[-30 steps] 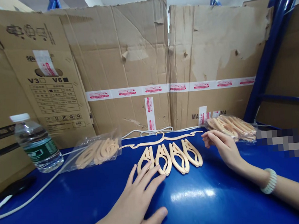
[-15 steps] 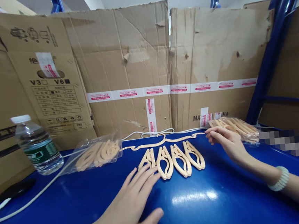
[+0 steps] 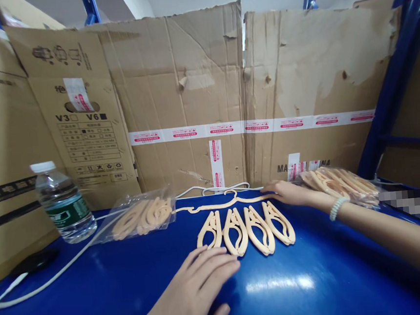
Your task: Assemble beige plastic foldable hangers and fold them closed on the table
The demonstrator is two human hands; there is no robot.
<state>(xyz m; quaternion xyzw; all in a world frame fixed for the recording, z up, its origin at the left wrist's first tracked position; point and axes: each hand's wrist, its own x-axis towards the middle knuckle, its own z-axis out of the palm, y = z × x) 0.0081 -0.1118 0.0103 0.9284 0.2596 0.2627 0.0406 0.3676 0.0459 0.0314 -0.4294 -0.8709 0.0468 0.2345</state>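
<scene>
An unfolded beige plastic folding hanger [image 3: 214, 206] lies across the back of the blue table, its hook toward the cardboard. My right hand [image 3: 286, 193] is closed over this hanger's right end, which it hides. Several folded hangers [image 3: 259, 229] lie in a row in front of it, narrow ends toward the back. My left hand [image 3: 206, 285] is flat, fingers stretched out, at the near ends of the two leftmost folded hangers. Its fingertips overlap the leftmost one in view; whether they touch it I cannot tell.
A clear bag of hangers [image 3: 141, 217] lies at left and another bag of hangers [image 3: 341, 185] at right. A water bottle [image 3: 65, 204], a black device [image 3: 33, 261] and a white cable [image 3: 59, 278] are at far left. Cardboard sheets [image 3: 185, 91] stand behind the table [image 3: 316, 275].
My right hand has moved left, from the hanger's tip to over its right end. My left hand has shifted slightly, uncovering more of the leftmost folded hanger. The view has turned a little left.
</scene>
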